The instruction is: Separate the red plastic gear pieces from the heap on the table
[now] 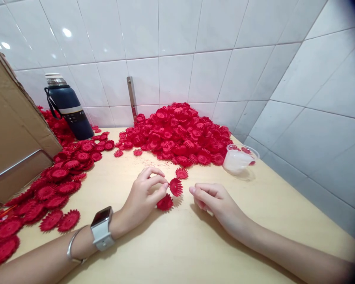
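While left hand pinches one red flower | right hand loosely curled, holding nothing | two loose flowers nearby

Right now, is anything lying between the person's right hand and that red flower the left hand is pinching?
Nothing visible: only bare table separates the right hand from the red flower held in the left hand.

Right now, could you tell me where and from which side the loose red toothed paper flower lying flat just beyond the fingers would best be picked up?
The flat red paper flower is probably best pinched at its toothed rim, on the near edge. It lies flat on the wooden table, so nothing else stands proud. The left hand already pinches another red flower; the right hand, curled and seemingly empty, could come from the near right.
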Action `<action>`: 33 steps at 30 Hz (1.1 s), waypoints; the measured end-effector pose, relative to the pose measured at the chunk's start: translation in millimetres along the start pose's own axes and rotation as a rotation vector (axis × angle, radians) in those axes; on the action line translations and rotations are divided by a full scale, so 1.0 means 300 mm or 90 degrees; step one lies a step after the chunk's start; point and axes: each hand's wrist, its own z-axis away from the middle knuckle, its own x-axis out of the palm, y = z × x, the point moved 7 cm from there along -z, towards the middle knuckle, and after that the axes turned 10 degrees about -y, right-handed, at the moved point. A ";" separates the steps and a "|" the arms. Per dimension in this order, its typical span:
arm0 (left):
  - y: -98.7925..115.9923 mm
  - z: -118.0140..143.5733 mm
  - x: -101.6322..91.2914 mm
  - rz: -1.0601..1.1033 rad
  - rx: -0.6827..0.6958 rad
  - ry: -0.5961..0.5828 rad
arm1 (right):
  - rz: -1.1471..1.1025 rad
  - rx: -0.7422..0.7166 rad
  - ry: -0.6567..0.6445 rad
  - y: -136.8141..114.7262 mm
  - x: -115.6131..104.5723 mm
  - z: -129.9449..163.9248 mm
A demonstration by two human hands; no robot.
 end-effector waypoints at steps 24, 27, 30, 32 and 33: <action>0.076 0.020 0.042 -0.019 0.149 -0.101 | -0.054 -0.084 -0.170 -0.043 0.073 0.006; 0.064 0.014 0.033 -0.004 0.115 -0.091 | -0.036 -0.082 -0.177 -0.048 0.074 0.006; 0.067 0.014 0.032 -0.004 0.112 -0.091 | -0.035 -0.073 -0.165 -0.047 0.066 0.006; 0.075 0.016 0.035 -0.012 0.125 -0.098 | -0.028 -0.068 -0.162 -0.046 0.063 0.006; 0.079 0.018 0.036 -0.017 0.133 -0.100 | -0.022 -0.067 -0.160 -0.046 0.062 0.006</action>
